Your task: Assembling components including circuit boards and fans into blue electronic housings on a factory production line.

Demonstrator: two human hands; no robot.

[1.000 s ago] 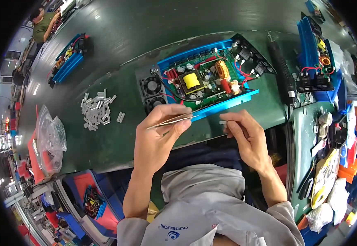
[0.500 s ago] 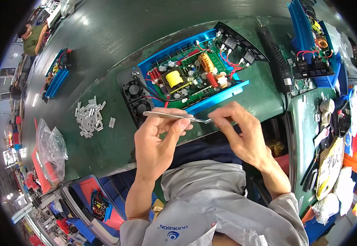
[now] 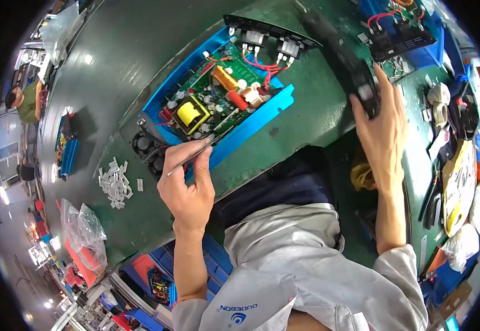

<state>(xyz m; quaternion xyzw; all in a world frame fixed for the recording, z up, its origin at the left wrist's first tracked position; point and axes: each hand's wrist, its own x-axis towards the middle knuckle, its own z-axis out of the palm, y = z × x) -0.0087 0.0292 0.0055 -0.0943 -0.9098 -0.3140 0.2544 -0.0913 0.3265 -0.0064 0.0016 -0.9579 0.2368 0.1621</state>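
Open blue metal case holding a green circuit board (image 3: pixel 218 105) at twelve o'clock; small white plastic clips (image 3: pixel 116 182) at nine; long black power screwdriver (image 3: pixel 346 60) at two.

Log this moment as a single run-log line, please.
left hand: holds tweezers at open blue case | right hand: on black power tool | circuit board: exposed | white parts: piled left

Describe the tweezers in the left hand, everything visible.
The tweezers are slim, bare silvery metal, two thin arms that narrow toward the tip. The left hand pinches them between thumb and fingers near the back end. They lie at a low slant, the tip pointing up and right to the near edge of the green circuit board in the open blue case. Whether the tip grips anything cannot be told.
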